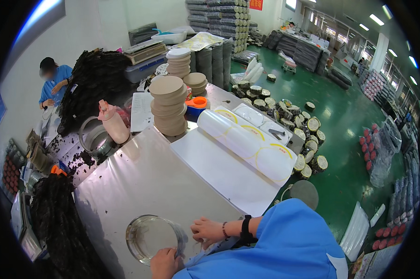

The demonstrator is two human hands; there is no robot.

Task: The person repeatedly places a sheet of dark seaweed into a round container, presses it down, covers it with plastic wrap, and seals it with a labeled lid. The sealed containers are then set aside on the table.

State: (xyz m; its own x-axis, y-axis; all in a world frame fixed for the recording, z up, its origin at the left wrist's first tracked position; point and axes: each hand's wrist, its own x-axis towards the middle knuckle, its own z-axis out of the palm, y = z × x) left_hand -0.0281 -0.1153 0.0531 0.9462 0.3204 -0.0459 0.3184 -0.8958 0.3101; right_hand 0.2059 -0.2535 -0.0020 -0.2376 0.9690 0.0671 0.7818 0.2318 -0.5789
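A shiny round ring [131,238], clear or metal, stands on the pale table sheet [140,181] near the front edge. My left hand [164,264] is closed on its near right rim, thumb and fingers at the edge. Just right of the ring, my right hand [207,230] lies low over the table with curled fingers, a beaded bracelet and a black band on the wrist. What its fingertips hold, if anything, is hidden. Clear film seems to lie by the ring's right side; its extent is hard to make out.
Beyond the hands lie a roll of yellow-printed clear film [247,144] on white sheets [228,172], stacked round discs [167,104], a pink bottle [113,123] and another ring [98,139]. Dark dried sheets [56,218] are heaped at left. A co-worker [54,83] works at far left.
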